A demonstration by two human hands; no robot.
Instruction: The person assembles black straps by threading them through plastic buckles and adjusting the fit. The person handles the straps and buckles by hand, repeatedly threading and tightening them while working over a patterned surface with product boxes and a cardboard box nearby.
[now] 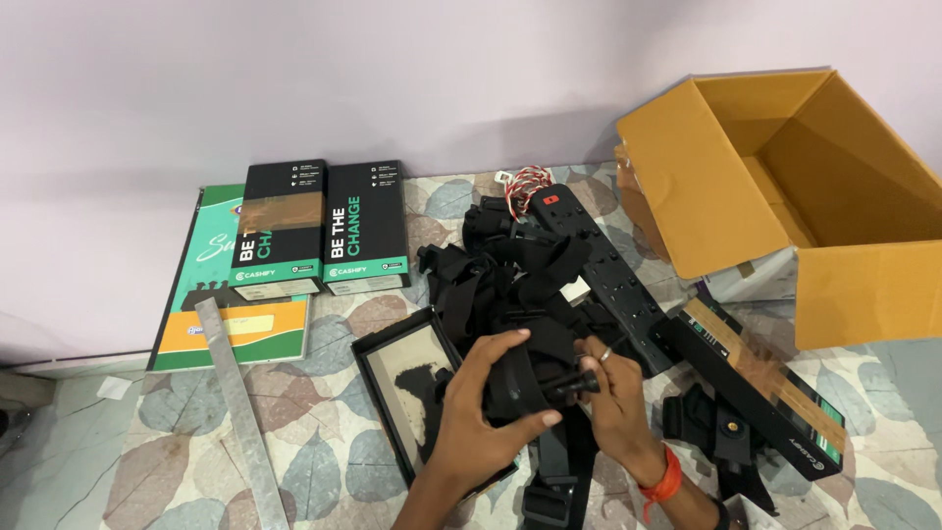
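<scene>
My left hand point(481, 412) grips a small black mount piece point(518, 385) from the left, thumb and fingers wrapped around it. My right hand point(613, 388), with a ring and a red wrist thread, pinches a short black screw knob point(579, 384) that sticks out of that piece. Both hands work above a tangle of black straps point(500, 275) on a leaf-patterned surface point(324, 432). Under my left wrist lies an open shallow black box tray point(397, 378).
A black power strip point(599, 265) with a red switch runs diagonally behind the straps. Two black-and-green boxes point(324, 228) stand at the back left on a green book point(211, 294). A metal ruler point(240, 407), a taped black box point(760, 383) and an open cardboard carton point(785, 186) lie around.
</scene>
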